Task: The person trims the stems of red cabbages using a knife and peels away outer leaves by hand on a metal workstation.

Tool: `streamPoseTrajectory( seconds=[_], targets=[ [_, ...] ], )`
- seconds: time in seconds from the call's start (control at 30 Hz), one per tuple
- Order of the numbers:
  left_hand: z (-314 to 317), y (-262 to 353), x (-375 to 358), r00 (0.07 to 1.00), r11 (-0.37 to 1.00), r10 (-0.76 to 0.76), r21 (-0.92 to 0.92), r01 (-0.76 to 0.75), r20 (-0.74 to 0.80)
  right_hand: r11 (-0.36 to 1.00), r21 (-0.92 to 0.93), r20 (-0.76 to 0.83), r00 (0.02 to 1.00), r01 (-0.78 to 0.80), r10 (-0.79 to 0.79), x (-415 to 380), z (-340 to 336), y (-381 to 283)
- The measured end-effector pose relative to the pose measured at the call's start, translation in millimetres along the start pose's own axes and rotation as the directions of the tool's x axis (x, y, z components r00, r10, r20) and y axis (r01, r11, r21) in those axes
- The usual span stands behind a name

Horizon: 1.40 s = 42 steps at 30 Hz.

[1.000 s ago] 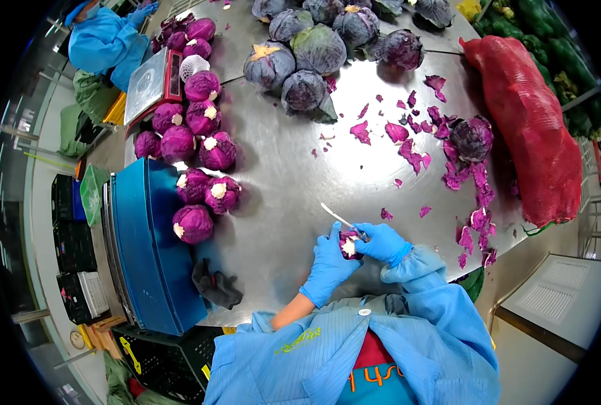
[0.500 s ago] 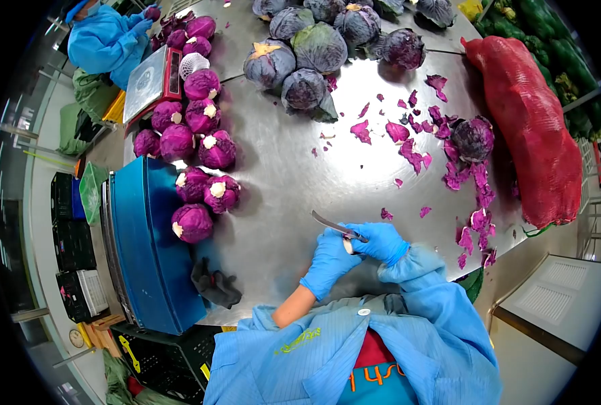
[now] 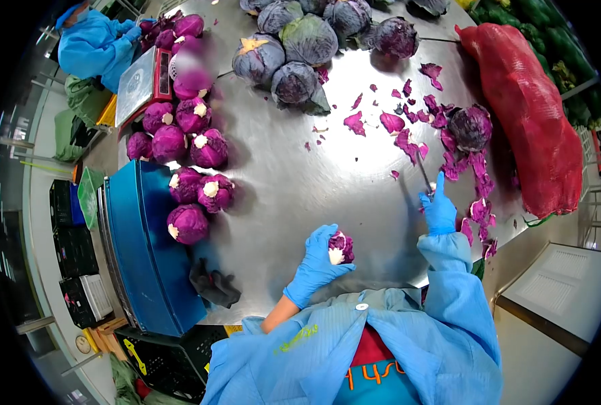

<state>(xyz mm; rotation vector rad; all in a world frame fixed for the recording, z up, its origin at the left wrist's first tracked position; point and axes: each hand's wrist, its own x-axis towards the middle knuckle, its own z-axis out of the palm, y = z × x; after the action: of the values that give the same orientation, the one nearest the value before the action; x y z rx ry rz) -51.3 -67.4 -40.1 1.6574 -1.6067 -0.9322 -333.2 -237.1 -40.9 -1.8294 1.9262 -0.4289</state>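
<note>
My left hand, in a blue glove, grips a small purple cabbage with a white cut stem, near the table's front edge. Further right, my gloved right hand holds a knife, its blade pointing up and away and its index finger stretched out. The knife is apart from the held cabbage. Trimmed purple cabbages with white stems stand in a group at the left of the metal table. Loose purple leaves lie scattered beyond and beside my right hand.
Untrimmed dark cabbages lie at the far side, one more at the right. A red mesh sack borders the right edge. At left are a scale, a blue bin, a dark cloth and a co-worker.
My hands have moved apart; the right went right and forward with the knife. The cabbage in my left hand now shows. The view has shifted slightly.
</note>
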Motion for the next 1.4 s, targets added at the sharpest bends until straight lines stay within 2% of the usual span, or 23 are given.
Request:
streamPoseTrajectory(
  seconds=[0.07, 0.1, 0.17, 0.2, 0.27, 0.33, 0.4, 0.47, 0.57, 0.67, 0.77, 0.83, 0.87, 0.97, 1.03, 1.13, 1.23, 1.33, 1.4],
  targets=[
    [-3, 3, 4, 0.999, 0.999, -0.029, 0.041, 0.027, 0.044, 0.963, 0.145, -0.145, 0.967, 0.228, -0.208, -23, 2, -2],
    [-3, 6, 7, 0.992, 0.995, -0.102, 0.023, 0.101, 0.068, 0.92, 0.389, 0.148, 0.983, 0.041, -0.107, -40, 17, 0],
    [-6, 8, 12, 0.963, 0.969, -0.246, -0.004, 0.248, 0.114, 0.851, 0.52, 0.38, 0.874, 0.069, -0.303, -74, 16, -53],
    [-5, 7, 13, 0.956, 0.963, -0.269, 0.026, 0.268, 0.116, 0.801, 0.594, 0.4, 0.84, 0.067, -0.367, -86, 30, -60],
    [-2, 5, 12, 0.939, 0.945, -0.324, 0.089, 0.315, 0.115, 0.793, 0.598, 0.444, 0.775, 0.118, -0.45, -92, 36, -79],
    [-15, 23, 24, 0.907, 0.937, -0.344, 0.148, 0.316, 0.241, 0.761, 0.61, 0.426, 0.717, 0.222, -0.551, -93, 51, -78],
    [-15, 21, 25, 0.91, 0.947, -0.309, 0.174, 0.269, 0.278, 0.71, 0.629, 0.344, 0.705, 0.317, -0.62, -91, 59, -71],
    [1, -4, 18, 0.95, 0.968, -0.217, 0.173, 0.18, 0.225, 0.668, 0.619, 0.295, 0.665, 0.414, -0.686, -86, 58, -65],
    [6, -8, 20, 0.932, 0.968, -0.252, 0.061, 0.244, 0.259, 0.698, 0.442, 0.305, 0.637, 0.563, -0.707, -85, 47, -69],
    [4, -2, 18, 0.945, 0.965, -0.228, 0.186, 0.186, 0.234, 0.688, 0.209, 0.252, 0.641, 0.695, -0.725, -94, 54, -63],
    [-6, 6, 14, 0.951, 0.963, -0.268, 0.062, 0.261, 0.155, 0.783, 0.4, 0.141, 0.812, 0.477, -0.567, -99, 55, -44],
    [-11, 2, 13, 0.963, 0.979, -0.2, 0.073, 0.19, 0.182, 0.857, 0.463, 0.08, 0.953, 0.225, -0.293, -93, 63, -7],
    [-13, 2, 11, 0.965, 0.985, -0.167, 0.079, 0.154, 0.202, 0.863, 0.498, 0.059, 0.989, 0.087, -0.134, -90, 67, 14],
    [-13, 5, 13, 0.951, 0.974, -0.226, 0.061, 0.218, 0.209, 0.889, 0.456, -0.105, 0.994, 0.048, 0.0, -67, 65, 59],
    [-14, 6, 18, 0.943, 0.969, -0.248, 0.072, 0.238, 0.223, 0.881, 0.471, 0.152, 0.988, -0.048, -0.027, -71, 31, -1],
    [-10, 3, 18, 0.95, 0.975, -0.22, 0.09, 0.205, 0.223, 0.879, 0.457, 0.51, 0.85, -0.139, -0.13, -91, 14, -80],
    [-16, 3, 16, 0.958, 0.982, -0.179, 0.096, 0.161, 0.226, 0.898, 0.428, 0.62, 0.757, -0.106, -0.206, -101, 45, -85],
    [-22, 3, 13, 0.963, 0.991, -0.109, 0.106, 0.085, 0.245, 0.856, 0.517, 0.564, 0.751, 0.003, -0.343, -99, 50, -64],
    [-24, 2, 12, 0.962, 0.998, -0.033, 0.064, 0.017, 0.272, 0.877, 0.457, 0.461, 0.805, 0.146, -0.374, -97, 59, -41]
  ],
)
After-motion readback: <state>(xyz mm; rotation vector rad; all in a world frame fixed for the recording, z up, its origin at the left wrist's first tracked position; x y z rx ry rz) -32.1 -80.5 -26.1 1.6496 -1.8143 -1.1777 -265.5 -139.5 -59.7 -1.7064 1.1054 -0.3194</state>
